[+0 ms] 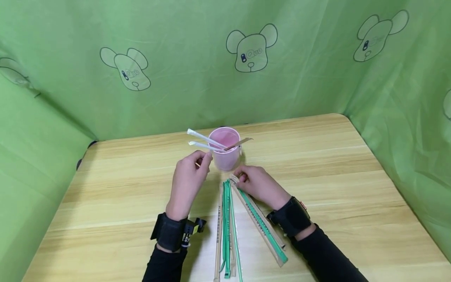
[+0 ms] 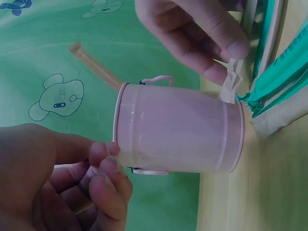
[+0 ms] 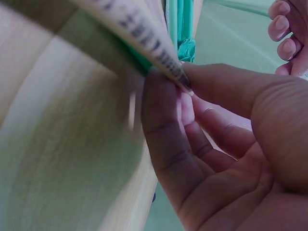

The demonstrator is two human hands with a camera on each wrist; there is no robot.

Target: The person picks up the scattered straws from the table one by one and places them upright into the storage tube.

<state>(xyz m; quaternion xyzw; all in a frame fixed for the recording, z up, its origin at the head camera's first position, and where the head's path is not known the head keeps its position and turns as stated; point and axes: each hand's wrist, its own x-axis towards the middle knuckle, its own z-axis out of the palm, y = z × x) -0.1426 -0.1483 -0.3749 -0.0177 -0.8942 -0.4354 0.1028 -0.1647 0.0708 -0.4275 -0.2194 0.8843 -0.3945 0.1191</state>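
Observation:
A small pink bucket (image 1: 227, 159) stands upright on the table, with two white-wrapped straws (image 1: 206, 138) and one brown-wrapped straw (image 1: 239, 144) leaning out over its rim. Beside the rim is my left hand (image 1: 190, 176); its fingers are curled, thumb and fingertips together, and the left wrist view shows nothing between them. My right hand (image 1: 258, 184) pinches the crumpled end of a beige paper-wrapped straw (image 3: 144, 38), low in front of the bucket. Under and beside that hand lie beige and green wrapped straws (image 1: 262, 225), slanting toward the right arm.
Another bunch of green and beige wrapped straws (image 1: 226, 231) lies between the forearms, ends toward the bucket. The wooden table (image 1: 116, 203) meets green curtains (image 1: 183, 86) at the back and sides. Black bands with cameras (image 1: 172, 232) sit on both wrists.

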